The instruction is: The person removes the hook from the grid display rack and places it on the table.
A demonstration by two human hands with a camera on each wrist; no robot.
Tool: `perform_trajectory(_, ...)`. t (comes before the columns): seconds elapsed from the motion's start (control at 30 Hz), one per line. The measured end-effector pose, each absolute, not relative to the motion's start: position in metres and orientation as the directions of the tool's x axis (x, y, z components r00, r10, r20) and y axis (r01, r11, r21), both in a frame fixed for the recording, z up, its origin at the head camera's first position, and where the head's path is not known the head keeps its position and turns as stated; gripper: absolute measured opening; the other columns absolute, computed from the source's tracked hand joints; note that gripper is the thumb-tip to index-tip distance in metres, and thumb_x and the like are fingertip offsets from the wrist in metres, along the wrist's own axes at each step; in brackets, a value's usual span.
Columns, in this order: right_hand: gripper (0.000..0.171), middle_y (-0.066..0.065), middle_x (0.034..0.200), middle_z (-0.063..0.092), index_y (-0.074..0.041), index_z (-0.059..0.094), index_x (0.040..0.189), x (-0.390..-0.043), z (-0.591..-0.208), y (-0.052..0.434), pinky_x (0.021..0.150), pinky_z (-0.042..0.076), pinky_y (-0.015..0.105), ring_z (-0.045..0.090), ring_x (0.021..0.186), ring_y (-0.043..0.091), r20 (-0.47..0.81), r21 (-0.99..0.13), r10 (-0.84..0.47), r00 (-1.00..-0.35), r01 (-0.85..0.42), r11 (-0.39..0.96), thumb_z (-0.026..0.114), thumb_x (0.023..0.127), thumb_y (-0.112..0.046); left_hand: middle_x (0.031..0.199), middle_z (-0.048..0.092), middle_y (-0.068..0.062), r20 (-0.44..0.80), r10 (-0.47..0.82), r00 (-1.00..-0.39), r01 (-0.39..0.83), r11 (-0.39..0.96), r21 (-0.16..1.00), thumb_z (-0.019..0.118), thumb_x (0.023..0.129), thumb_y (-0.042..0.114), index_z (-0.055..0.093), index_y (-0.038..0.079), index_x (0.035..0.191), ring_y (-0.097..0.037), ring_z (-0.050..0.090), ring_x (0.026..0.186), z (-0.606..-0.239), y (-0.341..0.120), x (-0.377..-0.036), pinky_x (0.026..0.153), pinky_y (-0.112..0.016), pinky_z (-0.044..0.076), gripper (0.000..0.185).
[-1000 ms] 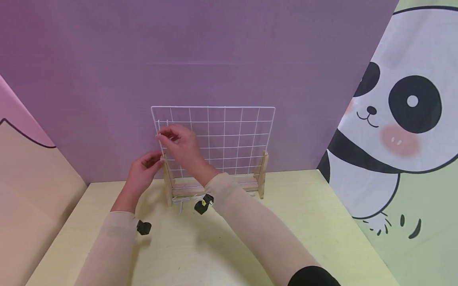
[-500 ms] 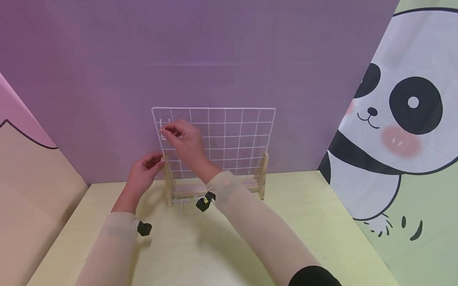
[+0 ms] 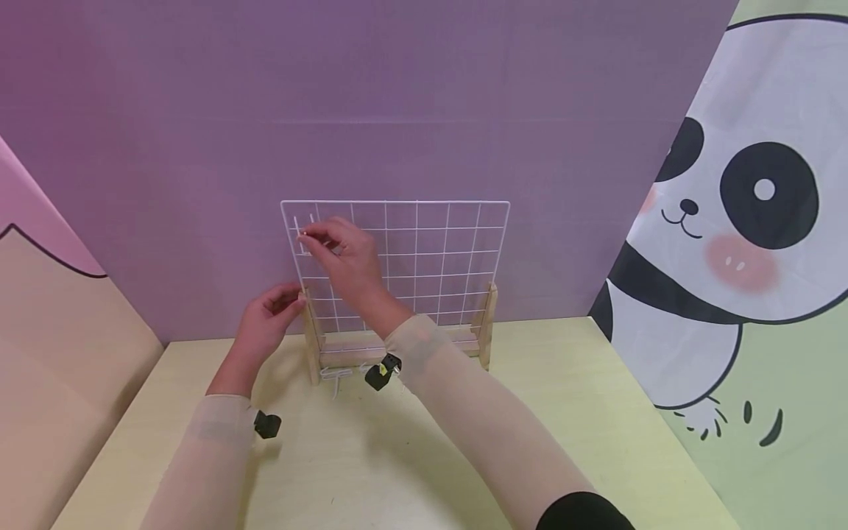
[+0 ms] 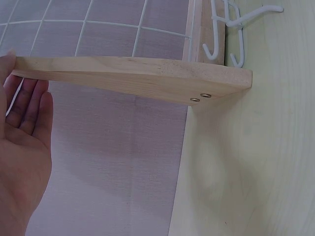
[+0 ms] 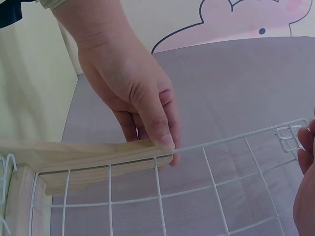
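A white wire grid panel (image 3: 430, 239) stands upright in a wooden stand (image 3: 489, 324). My left hand (image 3: 260, 327) grips the top of the stand's left upright (image 4: 138, 73), thumb on one side and fingers on the other. Higher up, at the grid's upper left corner, my right hand (image 3: 347, 261) pinches a small white wire hook (image 5: 289, 138) between thumb and fingertips. Two prongs of the hook rise above the fingers, against the grid; whether it is seated on the wires I cannot tell. The right hand is mostly cut off in the right wrist view.
More white wire hooks (image 4: 229, 22) lie on the pale wooden table (image 3: 318, 456) in front of the stand's base. Directly behind the grid rises a purple backdrop (image 3: 424, 96). A panda-printed panel (image 3: 729, 294) borders the table on the right.
My right hand has shifted slightly right and up along the grid's upper left with the hook in its fingers. The left hand stays on the upright.
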State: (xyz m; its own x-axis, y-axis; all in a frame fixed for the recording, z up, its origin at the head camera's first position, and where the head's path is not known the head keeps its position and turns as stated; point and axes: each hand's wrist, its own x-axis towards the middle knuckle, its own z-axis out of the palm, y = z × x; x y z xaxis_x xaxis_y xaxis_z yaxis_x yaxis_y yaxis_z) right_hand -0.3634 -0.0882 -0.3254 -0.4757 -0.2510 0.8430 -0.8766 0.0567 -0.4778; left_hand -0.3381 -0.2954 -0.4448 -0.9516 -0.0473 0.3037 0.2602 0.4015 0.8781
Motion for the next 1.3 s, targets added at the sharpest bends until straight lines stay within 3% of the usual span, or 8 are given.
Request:
perform_trajectory(0.17, 0.011, 0.013, 0.099, 0.077, 0.004, 0.081, 0.108, -0.363, -0.327, -0.084, 0.081, 0.061, 0.02, 0.071, 0.086, 0.014, 0.863, -0.435, -0.259, -0.434, -0.899, 0.054, 0.082, 0.1, -0.002, 0.143, 0.068, -0.027, 0.333, -0.041, -0.942, 0.293, 0.384, 0.876, 0.066, 0.114, 0.019, 0.063, -0.005, 0.149, 0.005, 0.061, 0.114, -0.444, -0.295, -0.337, 0.098, -0.007, 0.048, 0.043)
perform_trajectory(0.3, 0.01, 0.012, 0.099, 0.077, 0.004, 0.081, 0.109, -0.361, -0.33, -0.078, 0.081, 0.062, 0.02, 0.071, 0.087, 0.013, 0.853, -0.446, -0.279, -0.441, -0.894, 0.046, 0.081, 0.1, -0.001, 0.14, 0.068, -0.031, 0.359, -0.036, -0.932, 0.323, 0.364, 0.874, 0.067, 0.113, 0.018, 0.064, -0.007, 0.146, 0.008, 0.062, 0.11, -0.444, -0.295, -0.336, 0.097, -0.006, 0.048, 0.041)
perform_trajectory(0.67, 0.009, 0.011, 0.101, 0.077, 0.003, 0.082, 0.107, -0.358, -0.342, -0.051, 0.078, 0.062, 0.023, 0.069, 0.087, 0.013, 0.801, -0.507, -0.346, -0.489, -0.861, 0.042, 0.082, 0.1, -0.003, 0.138, 0.069, -0.031, 0.381, -0.044, -0.923, 0.34, 0.368, 0.865, 0.07, 0.111, 0.016, 0.066, -0.007, 0.144, 0.01, 0.063, 0.109, -0.445, -0.296, -0.336, 0.097, -0.008, 0.05, 0.041)
perform_trajectory(1.3, 0.007, 0.009, 0.099, 0.076, 0.003, 0.082, 0.106, -0.359, -0.373, -0.01, 0.073, 0.062, 0.025, 0.068, 0.083, 0.011, 0.751, -0.508, -0.449, -0.484, -0.858, 0.075, 0.082, 0.099, -0.001, 0.139, 0.068, -0.034, 0.372, -0.047, -0.927, 0.334, 0.346, 0.877, 0.069, 0.112, 0.013, 0.064, -0.01, 0.145, 0.01, 0.064, 0.107, -0.445, -0.29, -0.336, 0.094, -0.007, 0.051, 0.04)
